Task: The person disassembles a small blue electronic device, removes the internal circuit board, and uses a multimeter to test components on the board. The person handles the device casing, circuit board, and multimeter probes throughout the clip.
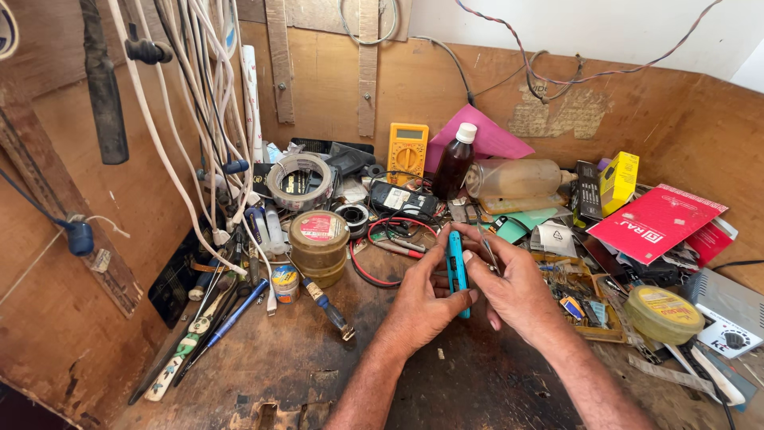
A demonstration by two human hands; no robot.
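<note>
Two hands meet in the middle of a messy wooden surface [278, 358]. The left hand [422, 306] and the right hand [517, 291] both hold a thin blue tool [457, 271]. It stands almost straight up between them, just above the wood.

The left hand's fingers [447, 306] are curled shut around the blue tool, with the thumb pressed on its side. The right hand's fingers [477, 251] are bent close too. They touch the top part of the blue tool and also pinch a thin metal piece [489, 253] (it is too small to tell what it is).

Just behind the hands lie a red wire [374, 279] and a black box [402, 199]. To the left stands a round brown tin [318, 247] with a red top, and near it a little can [284, 283]. A roll of clear tape [300, 181] sits farther back. White cords [199, 119] hang down the left wall. Pens and screwdrivers [215, 318] lie in a bunch at the left.

At the back are a yellow meter [407, 151], a dark bottle [454, 163] with a white cap, and a cloudy bottle [517, 177] lying on its side. To the right are a yellow box [620, 181], a red booklet [656, 221] and a flat round yellow tin [663, 313].
</note>
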